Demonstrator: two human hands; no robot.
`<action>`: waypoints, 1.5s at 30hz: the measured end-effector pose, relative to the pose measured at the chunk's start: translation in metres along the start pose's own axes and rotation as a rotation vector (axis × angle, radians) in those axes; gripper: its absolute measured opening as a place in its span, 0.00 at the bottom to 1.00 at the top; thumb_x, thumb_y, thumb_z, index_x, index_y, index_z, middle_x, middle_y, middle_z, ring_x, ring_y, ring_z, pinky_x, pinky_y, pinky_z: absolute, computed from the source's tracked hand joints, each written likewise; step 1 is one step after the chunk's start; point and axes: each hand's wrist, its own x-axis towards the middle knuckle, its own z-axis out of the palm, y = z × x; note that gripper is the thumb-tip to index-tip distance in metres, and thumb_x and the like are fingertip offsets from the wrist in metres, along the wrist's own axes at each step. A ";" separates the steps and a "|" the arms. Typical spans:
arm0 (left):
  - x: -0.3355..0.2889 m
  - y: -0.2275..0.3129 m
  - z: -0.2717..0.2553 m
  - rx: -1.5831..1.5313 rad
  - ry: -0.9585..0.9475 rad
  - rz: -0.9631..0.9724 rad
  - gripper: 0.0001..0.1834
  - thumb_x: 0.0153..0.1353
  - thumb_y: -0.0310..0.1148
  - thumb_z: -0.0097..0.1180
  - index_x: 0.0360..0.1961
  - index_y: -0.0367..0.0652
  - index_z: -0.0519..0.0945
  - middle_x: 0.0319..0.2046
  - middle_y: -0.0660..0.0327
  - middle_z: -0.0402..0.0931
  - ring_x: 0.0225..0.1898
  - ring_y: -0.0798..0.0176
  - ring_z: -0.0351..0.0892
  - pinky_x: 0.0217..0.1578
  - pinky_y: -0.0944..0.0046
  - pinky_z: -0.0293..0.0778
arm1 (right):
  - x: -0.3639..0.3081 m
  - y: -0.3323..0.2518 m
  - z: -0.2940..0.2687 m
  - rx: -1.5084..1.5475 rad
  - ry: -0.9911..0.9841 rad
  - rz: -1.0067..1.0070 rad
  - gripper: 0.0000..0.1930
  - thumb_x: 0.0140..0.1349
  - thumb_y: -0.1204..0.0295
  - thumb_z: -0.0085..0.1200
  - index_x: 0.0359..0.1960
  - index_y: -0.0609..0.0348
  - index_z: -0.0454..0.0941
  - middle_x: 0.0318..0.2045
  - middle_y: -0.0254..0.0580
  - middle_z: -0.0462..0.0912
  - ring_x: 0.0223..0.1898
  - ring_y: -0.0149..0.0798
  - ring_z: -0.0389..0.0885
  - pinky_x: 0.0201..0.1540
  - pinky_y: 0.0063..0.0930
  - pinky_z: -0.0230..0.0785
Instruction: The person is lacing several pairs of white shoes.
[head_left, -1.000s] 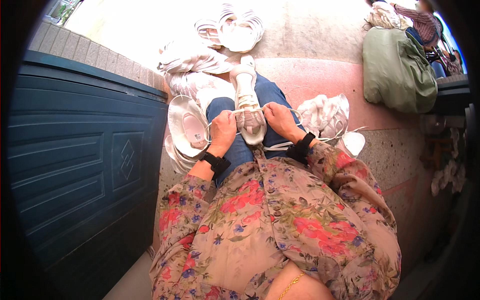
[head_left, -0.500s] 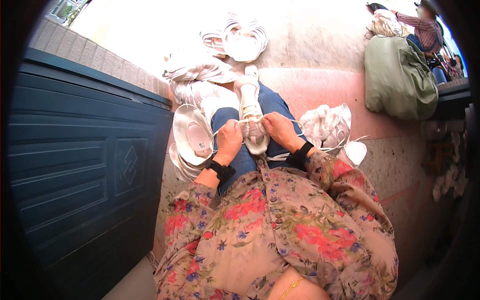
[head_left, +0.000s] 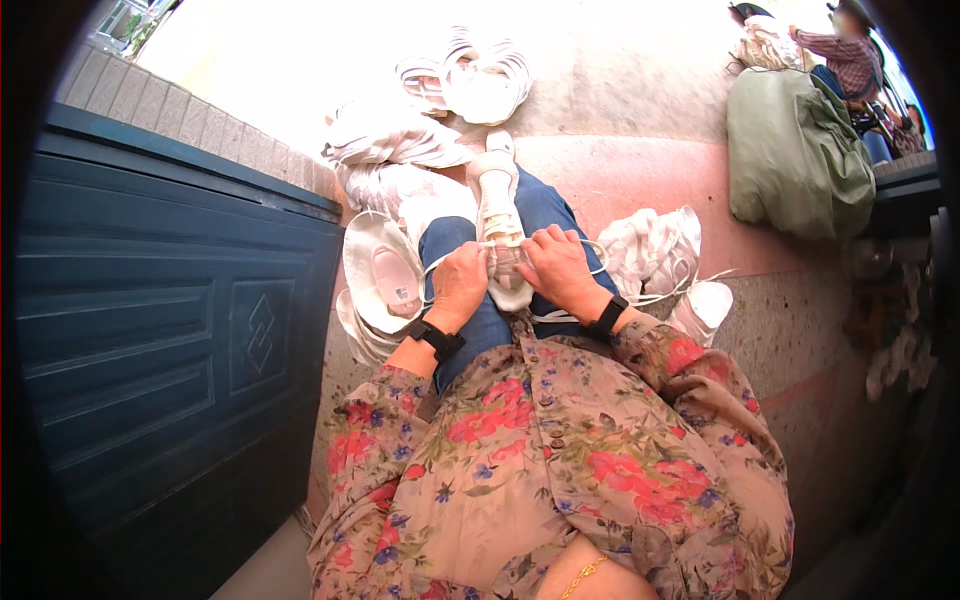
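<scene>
A white shoe point(head_left: 497, 190) lies lengthwise between my jeans-clad legs, its toe end away from me. A pale shoelace point(head_left: 604, 258) runs across its opening and loops out past both hands. My left hand point(head_left: 462, 280) is closed on the lace at the shoe's left edge, fingers curled in. On the other side my right hand point(head_left: 563, 270) bends over the lace, its thumb against the shoe and its fingers loosely curled; its exact grip is partly hidden. Stacked pale shoe pieces point(head_left: 392, 275) rest beside my left leg.
White shoe parts point(head_left: 655, 250) lie in a heap to my right, with a single white piece point(head_left: 704, 308) nearer. More bundles point(head_left: 395, 140) lie ahead. A blue panelled door point(head_left: 170, 320) stands at left. Far right are a green sack point(head_left: 795, 150) and a seated person point(head_left: 850, 60).
My right hand has turned, its fingers lifting and spreading a little while the thumb comes in toward the shoe. The left hand stays nearly in place on the lace.
</scene>
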 end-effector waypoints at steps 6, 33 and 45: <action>-0.002 0.003 -0.001 0.292 0.123 0.135 0.09 0.53 0.36 0.51 0.26 0.43 0.78 0.24 0.57 0.75 0.31 0.55 0.72 0.32 0.57 0.67 | -0.003 -0.004 0.010 -0.053 -0.046 0.065 0.09 0.46 0.70 0.52 0.29 0.59 0.73 0.28 0.41 0.71 0.36 0.41 0.68 0.37 0.35 0.59; -0.011 -0.023 0.015 0.041 0.040 0.322 0.12 0.48 0.26 0.47 0.34 0.37 0.76 0.32 0.52 0.76 0.32 0.49 0.72 0.35 0.54 0.69 | 0.025 -0.001 0.007 -0.063 -0.442 -0.191 0.03 0.47 0.72 0.48 0.23 0.54 0.73 0.19 0.42 0.77 0.23 0.42 0.77 0.23 0.38 0.61; -0.001 -0.015 0.004 0.066 0.057 0.367 0.12 0.49 0.26 0.47 0.36 0.41 0.76 0.32 0.58 0.77 0.34 0.54 0.72 0.34 0.56 0.68 | 0.050 -0.009 0.018 -0.481 -0.400 -0.310 0.06 0.48 0.67 0.50 0.22 0.50 0.79 0.18 0.34 0.78 0.23 0.37 0.76 0.26 0.44 0.56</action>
